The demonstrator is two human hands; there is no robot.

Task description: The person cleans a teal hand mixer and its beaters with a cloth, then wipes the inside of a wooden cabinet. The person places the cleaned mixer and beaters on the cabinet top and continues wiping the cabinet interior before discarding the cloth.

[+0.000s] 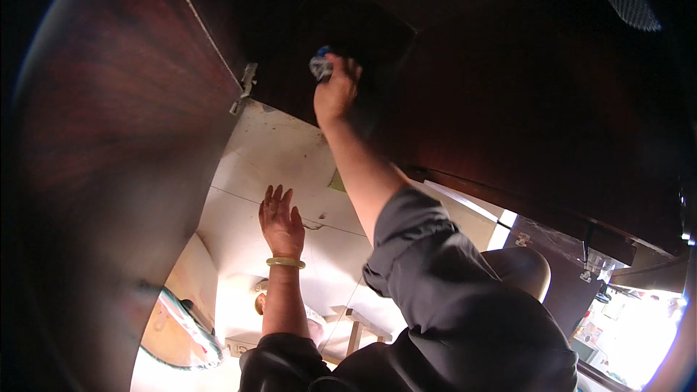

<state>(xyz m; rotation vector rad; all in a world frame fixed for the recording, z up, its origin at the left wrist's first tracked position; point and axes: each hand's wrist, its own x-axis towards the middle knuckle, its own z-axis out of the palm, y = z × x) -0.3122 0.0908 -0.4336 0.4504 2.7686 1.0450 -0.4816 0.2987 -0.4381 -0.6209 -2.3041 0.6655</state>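
My right hand (338,87) reaches up into a dark wooden cabinet (294,38), its fingers closed around a small crumpled clear and blue object (321,66), perhaps plastic; its exact kind cannot be told. The object is near or against the dark panel. Lower and to the left, my left hand (282,223) is raised with its fingers extended and holds nothing. A pale green bangle (286,262) circles that wrist. Between the hands and the cabinet's edge, the light tiled floor (272,141) shows below.
A reddish-brown cabinet door (130,81) with a metal hinge (245,87) stands at left. Dark wood panels (517,120) fill the right. Low down are a wooden stool (365,326), a plastic bag (190,332) and part of another person (261,302).
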